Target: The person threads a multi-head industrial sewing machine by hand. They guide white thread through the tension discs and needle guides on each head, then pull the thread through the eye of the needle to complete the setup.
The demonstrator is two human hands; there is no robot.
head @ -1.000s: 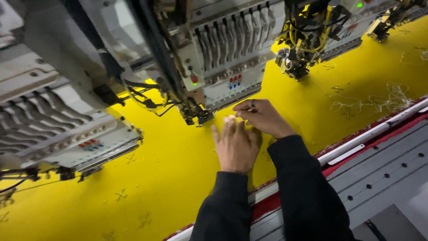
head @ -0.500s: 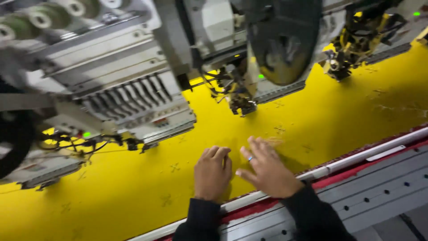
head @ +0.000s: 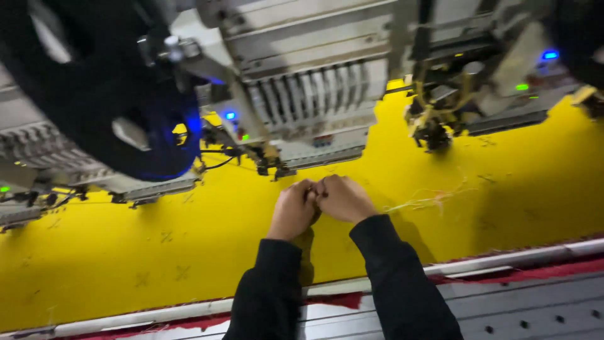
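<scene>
Yellow fabric (head: pixel 189 252) now carries both hands bunched together, left hand (head: pixel 292 211) and right hand (head: pixel 343 198) touching, fingers curled shut where earlier they lay spread, at six o'clock from the embroidery head (head: pixel 308 107).

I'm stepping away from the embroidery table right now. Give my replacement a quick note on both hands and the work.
Left hand: closed, knuckles up, over the yellow fabric sheet.
Right hand: closed, touching the left; what they pinch is hidden.
Grey embroidery head sits just above the hands.
Done: small stitched cross motifs dot the fabric.
Left: a tangle of loose pale threads lies right of the hands.
</scene>
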